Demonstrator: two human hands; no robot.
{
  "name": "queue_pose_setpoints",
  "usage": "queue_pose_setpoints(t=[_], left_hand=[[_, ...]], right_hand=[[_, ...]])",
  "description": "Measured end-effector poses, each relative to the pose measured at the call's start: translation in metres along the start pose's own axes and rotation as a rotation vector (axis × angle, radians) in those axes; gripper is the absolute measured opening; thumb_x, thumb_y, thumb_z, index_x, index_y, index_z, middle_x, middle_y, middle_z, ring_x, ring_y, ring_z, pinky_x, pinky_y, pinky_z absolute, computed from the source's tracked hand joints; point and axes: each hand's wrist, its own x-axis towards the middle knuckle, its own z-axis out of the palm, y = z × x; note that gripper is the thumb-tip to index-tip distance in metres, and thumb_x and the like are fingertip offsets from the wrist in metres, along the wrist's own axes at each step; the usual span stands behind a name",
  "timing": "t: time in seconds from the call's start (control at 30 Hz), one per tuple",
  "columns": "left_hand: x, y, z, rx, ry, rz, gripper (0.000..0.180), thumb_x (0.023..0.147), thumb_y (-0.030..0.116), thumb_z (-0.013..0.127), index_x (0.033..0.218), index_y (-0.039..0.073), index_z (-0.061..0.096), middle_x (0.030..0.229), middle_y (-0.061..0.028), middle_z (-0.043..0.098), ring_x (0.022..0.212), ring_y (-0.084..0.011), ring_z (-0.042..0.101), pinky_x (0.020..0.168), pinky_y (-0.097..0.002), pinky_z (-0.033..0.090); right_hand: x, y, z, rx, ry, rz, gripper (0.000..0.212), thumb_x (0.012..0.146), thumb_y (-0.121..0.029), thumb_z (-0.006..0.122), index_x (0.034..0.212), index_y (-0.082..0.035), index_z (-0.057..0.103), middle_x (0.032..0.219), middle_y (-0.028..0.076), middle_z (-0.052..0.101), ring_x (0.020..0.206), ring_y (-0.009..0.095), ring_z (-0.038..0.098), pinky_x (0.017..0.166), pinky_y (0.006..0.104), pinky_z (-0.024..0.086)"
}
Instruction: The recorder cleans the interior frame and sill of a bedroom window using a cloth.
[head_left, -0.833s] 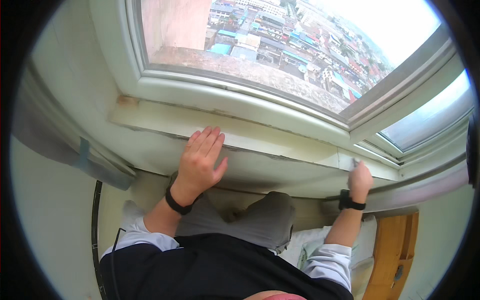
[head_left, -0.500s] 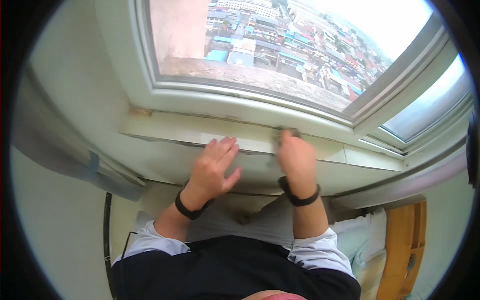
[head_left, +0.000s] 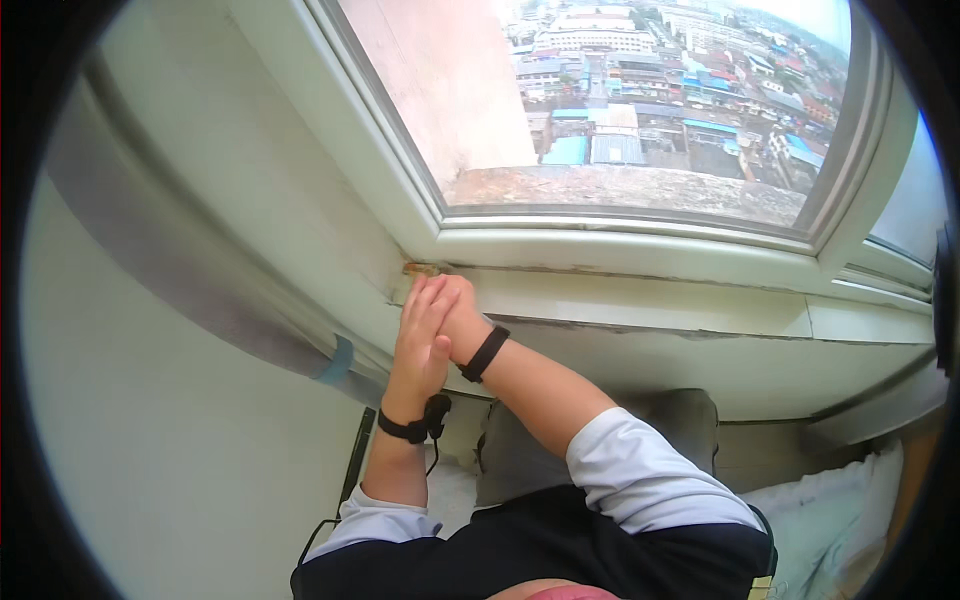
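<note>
At the left end of the cream window sill (head_left: 640, 297) my two hands meet. My left hand (head_left: 418, 335) has its fingers stretched out and lies against my right hand (head_left: 463, 315), overlapping its fingers. My right hand is bent at the knuckles, fingers closed and pointing down at the sill; whatever is under them is hidden. Just beyond the fingertips is a brown stained patch (head_left: 422, 269) in the sill's corner. Each wrist wears a black band, and a small dark device (head_left: 437, 412) with a cable sits at the left one.
The framed window (head_left: 625, 245) rises behind the sill, with rooftops outside. A grey curtain (head_left: 200, 235) held by a blue-green tie (head_left: 338, 360) hangs at the left. Below the sill is a grey cushion-like shape (head_left: 690, 430). Pale bedding (head_left: 810, 520) lies at the lower right.
My right hand has gone left along the sill from its middle to the left corner and now meets my left hand. The small dark greyish thing at its fingertips is no longer visible. My view has shifted left.
</note>
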Motion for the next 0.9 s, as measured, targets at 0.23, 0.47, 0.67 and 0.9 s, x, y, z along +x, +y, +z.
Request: queue_pose_setpoints(t=[0.23,0.47,0.67,0.9], left_hand=[[0.018,0.025,0.019,0.004,-0.071,-0.013,0.077,0.106,0.069,0.042,0.141,0.004,0.064,0.156,-0.0229,0.052,0.152,-0.0477,0.036,0.126,-0.0543,0.026],[0.029,0.115,0.095,-0.221,-0.201,0.179,0.074,0.101,0.066,0.056,0.142,0.005,0.064,0.159,-0.0237,0.048,0.155,-0.0517,0.032,0.125,-0.0590,0.027],[0.062,0.206,0.181,-0.326,-0.290,0.428,0.071,0.089,0.052,0.079,0.143,0.008,0.063,0.157,-0.0234,0.049,0.151,-0.0519,0.036,0.122,-0.0609,0.033],[0.097,0.278,0.271,-0.564,-0.298,0.617,0.066,0.091,0.049,0.076,0.142,0.009,0.063,0.155,-0.0222,0.050,0.147,-0.0499,0.040,0.121,-0.0586,0.036]], right_hand=[[-0.031,0.022,0.008,0.024,0.118,-0.025,0.020,0.098,-0.028,0.062,0.111,-0.023,0.077,0.117,0.001,0.075,0.111,0.021,0.072,0.085,0.0338,0.058],[-0.123,0.113,-0.021,0.119,-0.092,0.263,0.020,0.100,-0.032,0.060,0.108,-0.017,0.069,0.108,0.005,0.076,0.105,0.025,0.074,0.081,0.0364,0.060],[-0.249,0.206,-0.057,0.104,0.023,0.543,0.024,0.100,-0.036,0.059,0.106,-0.013,0.063,0.103,0.005,0.077,0.102,0.027,0.075,0.079,0.0383,0.060],[-0.395,0.266,-0.099,-0.175,0.454,0.353,0.056,0.091,-0.041,0.068,0.127,0.000,0.054,0.115,0.018,0.066,0.108,0.036,0.065,0.090,0.0479,0.053]])
